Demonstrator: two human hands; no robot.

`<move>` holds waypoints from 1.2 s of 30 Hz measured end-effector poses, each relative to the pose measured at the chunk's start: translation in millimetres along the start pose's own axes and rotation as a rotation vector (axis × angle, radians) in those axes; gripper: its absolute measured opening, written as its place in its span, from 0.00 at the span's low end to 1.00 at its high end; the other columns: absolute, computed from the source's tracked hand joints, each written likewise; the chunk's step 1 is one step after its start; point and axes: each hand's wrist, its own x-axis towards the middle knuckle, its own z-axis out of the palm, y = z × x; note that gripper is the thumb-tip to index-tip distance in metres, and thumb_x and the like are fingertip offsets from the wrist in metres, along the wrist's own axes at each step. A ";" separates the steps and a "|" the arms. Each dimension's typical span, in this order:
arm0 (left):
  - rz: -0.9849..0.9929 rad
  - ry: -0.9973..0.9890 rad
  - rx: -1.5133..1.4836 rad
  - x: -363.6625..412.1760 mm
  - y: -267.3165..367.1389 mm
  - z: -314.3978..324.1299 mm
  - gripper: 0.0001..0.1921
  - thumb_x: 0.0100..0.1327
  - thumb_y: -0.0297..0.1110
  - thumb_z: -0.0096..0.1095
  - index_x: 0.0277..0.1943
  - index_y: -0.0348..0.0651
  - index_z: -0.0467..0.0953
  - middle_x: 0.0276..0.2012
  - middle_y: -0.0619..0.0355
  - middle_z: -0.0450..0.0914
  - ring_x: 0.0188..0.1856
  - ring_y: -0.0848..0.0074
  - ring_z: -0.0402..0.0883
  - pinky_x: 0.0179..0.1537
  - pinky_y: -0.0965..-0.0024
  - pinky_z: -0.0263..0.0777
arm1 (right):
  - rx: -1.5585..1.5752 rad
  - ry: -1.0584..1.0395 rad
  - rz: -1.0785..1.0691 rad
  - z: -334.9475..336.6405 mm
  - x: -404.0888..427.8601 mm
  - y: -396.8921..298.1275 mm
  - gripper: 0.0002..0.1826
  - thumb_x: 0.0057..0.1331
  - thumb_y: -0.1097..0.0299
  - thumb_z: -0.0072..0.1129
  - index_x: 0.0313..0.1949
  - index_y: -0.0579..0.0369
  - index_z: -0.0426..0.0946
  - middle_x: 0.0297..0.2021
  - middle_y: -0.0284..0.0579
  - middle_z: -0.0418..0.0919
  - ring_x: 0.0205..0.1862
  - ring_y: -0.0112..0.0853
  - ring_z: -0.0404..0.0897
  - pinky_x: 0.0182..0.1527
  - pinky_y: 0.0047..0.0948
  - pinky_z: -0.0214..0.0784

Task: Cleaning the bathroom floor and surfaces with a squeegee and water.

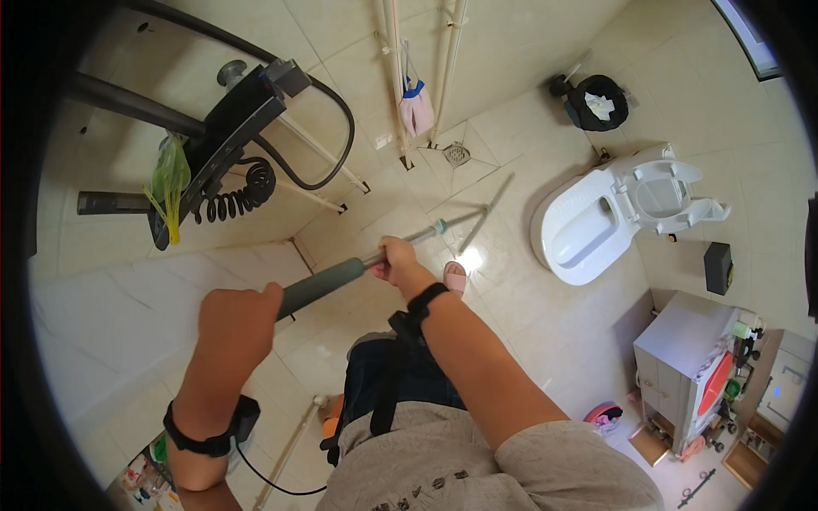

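A long-handled floor squeegee (426,234) slants away from my body across the tiled floor. My left hand (238,322) is closed around the upper end of its grey-green foam grip (324,285). Lower down, my right hand (397,260) holds the metal pole just past the foam. The long, narrow head (487,214) lies at the floor, ahead of my pink slipper (455,278). Both wrists wear black bands, and a small device with a cable sits on the left one.
A white squat toilet (578,227) is to the right, with a black-lined waste bin (598,103) beyond it. A floor drain (456,154) sits near the wall pipes. A black shower unit (223,121) juts out at upper left. A white cabinet (680,329) stands at right.
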 end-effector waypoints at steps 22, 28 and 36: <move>-0.085 -0.169 -0.122 -6.5 31.3 45.0 0.10 0.50 0.27 0.53 0.37 0.40 0.68 0.20 0.55 0.76 0.23 0.65 0.79 0.21 0.64 0.67 | -0.358 0.005 -0.005 -24.9 10.5 -13.4 0.10 0.53 0.67 0.50 0.26 0.64 0.70 0.19 0.52 0.73 0.16 0.40 0.75 0.19 0.37 0.72; -0.250 -0.347 -0.060 -46.8 24.8 35.3 0.12 0.48 0.27 0.55 0.38 0.41 0.67 0.19 0.57 0.76 0.22 0.65 0.78 0.22 0.64 0.67 | -0.454 -0.126 0.055 18.4 0.3 9.1 0.10 0.56 0.67 0.49 0.27 0.63 0.71 0.19 0.52 0.75 0.17 0.39 0.76 0.20 0.36 0.73; -0.342 -0.350 -0.085 -89.4 24.0 14.7 0.16 0.45 0.32 0.62 0.38 0.43 0.69 0.22 0.56 0.76 0.24 0.66 0.78 0.24 0.64 0.67 | -0.424 -0.166 0.089 24.0 -48.3 28.3 0.09 0.52 0.64 0.54 0.27 0.57 0.70 0.21 0.46 0.73 0.18 0.36 0.75 0.23 0.34 0.74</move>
